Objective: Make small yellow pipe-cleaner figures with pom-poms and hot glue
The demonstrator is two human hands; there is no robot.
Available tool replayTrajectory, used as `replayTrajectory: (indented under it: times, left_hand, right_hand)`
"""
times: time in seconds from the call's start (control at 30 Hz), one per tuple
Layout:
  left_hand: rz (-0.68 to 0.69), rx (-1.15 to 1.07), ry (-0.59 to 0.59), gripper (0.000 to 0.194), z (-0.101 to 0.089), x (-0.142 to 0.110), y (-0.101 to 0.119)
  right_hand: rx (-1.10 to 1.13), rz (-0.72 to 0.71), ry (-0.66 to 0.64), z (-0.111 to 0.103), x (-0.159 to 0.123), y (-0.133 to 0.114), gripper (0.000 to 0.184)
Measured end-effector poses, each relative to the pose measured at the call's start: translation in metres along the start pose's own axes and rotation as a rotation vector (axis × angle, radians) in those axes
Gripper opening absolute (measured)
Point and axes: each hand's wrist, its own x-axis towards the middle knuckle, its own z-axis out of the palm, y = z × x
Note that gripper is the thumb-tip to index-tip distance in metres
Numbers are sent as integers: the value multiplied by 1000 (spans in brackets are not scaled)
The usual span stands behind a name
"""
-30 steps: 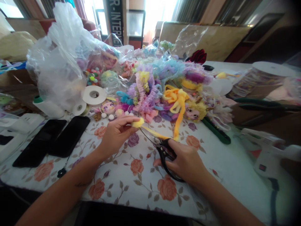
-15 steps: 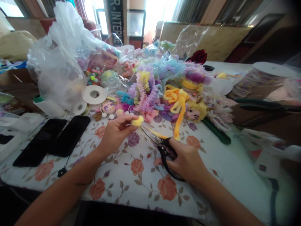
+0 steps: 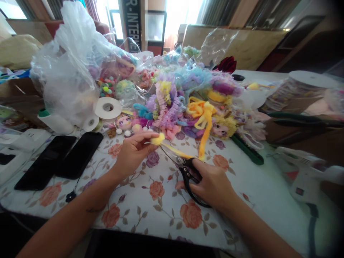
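Between the thumb and fingertips of my left hand (image 3: 131, 152) is a yellow fuzzy chenille piece (image 3: 158, 138), its fluffy end showing past the fingers. My right hand (image 3: 215, 182) grips a pair of black-handled scissors (image 3: 186, 172), fingers around the handles. The blades point left, with their tips right at the yellow piece. Along the blades runs a thin yellow strip, partly hidden by the scissors; I cannot tell whether it joins the piece in my left hand. Behind the scissors, a bundle of yellow-orange fuzzy strips (image 3: 200, 109) has one end hanging toward me.
Two black phones (image 3: 79, 156) lie at left beside white tape rolls (image 3: 108, 108). A plastic bag (image 3: 67, 61) and a heap of pastel trimmings stretch across the back, with a doll head (image 3: 221, 129). A white glue gun (image 3: 303, 175) stands right, on the flowered tablecloth (image 3: 139, 204).
The scissor blades look closer together than before. The yellow piece in my left hand has tilted slightly; both hands have hardly moved.
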Motion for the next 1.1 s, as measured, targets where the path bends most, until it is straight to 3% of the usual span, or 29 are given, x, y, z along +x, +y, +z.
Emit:
replayTrajectory:
  times: [0.6,1.1]
  left_hand:
    - [52,66,4,26,1,-1,-2]
    - [104,144,26,22,3,-3,1]
  right_hand:
    - [21,9,-7,0,0,0,25]
    - [-59,-60,143,5,-4,0,35]
